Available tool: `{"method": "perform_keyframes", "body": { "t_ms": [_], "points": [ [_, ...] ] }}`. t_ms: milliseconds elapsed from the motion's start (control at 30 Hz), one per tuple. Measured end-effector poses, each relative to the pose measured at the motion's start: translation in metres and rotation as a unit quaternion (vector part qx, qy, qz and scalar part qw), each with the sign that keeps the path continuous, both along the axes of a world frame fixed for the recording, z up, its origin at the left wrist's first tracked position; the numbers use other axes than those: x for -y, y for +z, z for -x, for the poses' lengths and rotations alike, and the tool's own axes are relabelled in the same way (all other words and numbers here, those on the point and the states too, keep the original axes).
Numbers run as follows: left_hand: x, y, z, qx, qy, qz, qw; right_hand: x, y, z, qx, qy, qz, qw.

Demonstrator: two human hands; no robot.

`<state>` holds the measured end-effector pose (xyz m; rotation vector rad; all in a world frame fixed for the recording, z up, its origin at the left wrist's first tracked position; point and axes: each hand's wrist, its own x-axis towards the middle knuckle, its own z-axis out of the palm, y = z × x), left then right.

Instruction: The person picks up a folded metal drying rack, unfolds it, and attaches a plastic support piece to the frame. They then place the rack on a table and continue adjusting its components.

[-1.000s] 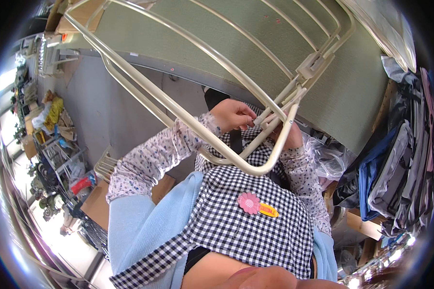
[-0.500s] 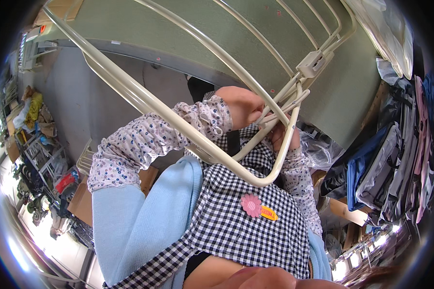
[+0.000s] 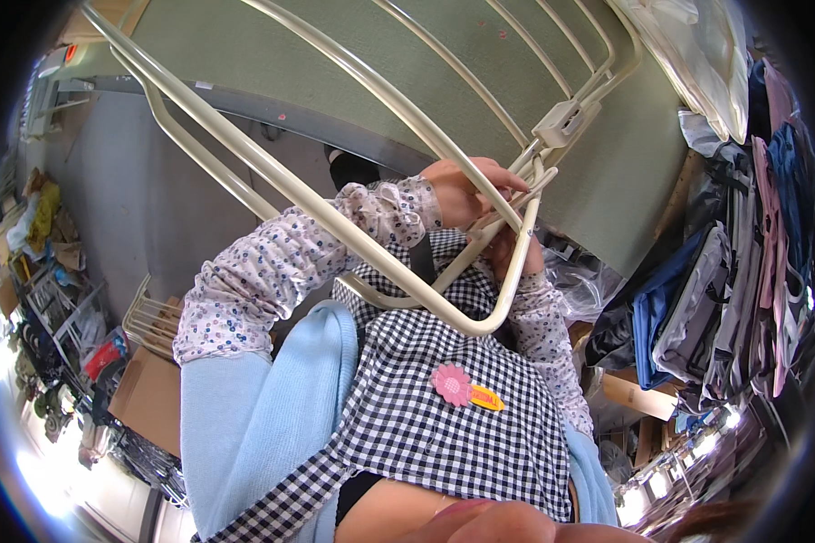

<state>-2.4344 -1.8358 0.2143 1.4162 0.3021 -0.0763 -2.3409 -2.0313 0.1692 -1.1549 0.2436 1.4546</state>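
Note:
A cream tubular metal frame (image 3: 326,213), with several long parallel bars, leans toward me across the green surface and reaches my checked apron. My left hand (image 3: 462,193) is closed at its corner, where several tubes cross, its fingers lying over the bars. Just below and to the right, my right hand (image 3: 519,252) is closed round the same corner from behind; tubes hide most of its fingers. Close above both hands, a cream plastic clamp block (image 3: 566,124) joins the bars.
The green worktop (image 3: 625,204) spans the far side. Hanging grey, blue and pink fabric bags (image 3: 697,308) crowd the right, with clear plastic sheeting (image 3: 575,281) beside my right arm. A cardboard box (image 3: 149,398) and a wire rack (image 3: 151,317) stand at left.
The frame and both hands appear slightly further left in the view. My left hand's fingers have come up and stretched over the crossing tubes; the right stays at the corner.

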Motion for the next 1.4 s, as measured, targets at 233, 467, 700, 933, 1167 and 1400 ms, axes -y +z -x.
{"method": "perform_keyframes", "body": {
  "t_ms": [233,467,700,933,1167,1400],
  "points": [
    [-0.015,-0.020,-0.028,0.099,-0.046,-0.216,0.970,-0.009,0.008,0.002,0.017,-0.008,0.028,0.999],
    [-0.024,-0.019,-0.039,0.164,-0.071,-0.248,0.952,-0.010,0.012,0.001,-0.007,-0.022,0.017,1.000],
    [-0.009,-0.029,-0.047,0.183,-0.046,-0.219,0.957,0.000,0.013,-0.006,0.000,-0.010,0.028,1.000],
    [0.003,-0.023,-0.043,0.137,-0.030,-0.238,0.961,0.003,0.007,-0.012,0.003,0.024,-0.002,1.000],
    [0.003,-0.029,-0.020,0.070,-0.023,-0.268,0.961,0.000,-0.020,-0.015,-0.257,-0.045,-0.177,0.949],
    [0.004,-0.032,0.029,-0.146,-0.112,-0.257,0.949,0.005,-0.015,-0.014,-0.050,-0.008,-0.049,0.998]
  ]
}}
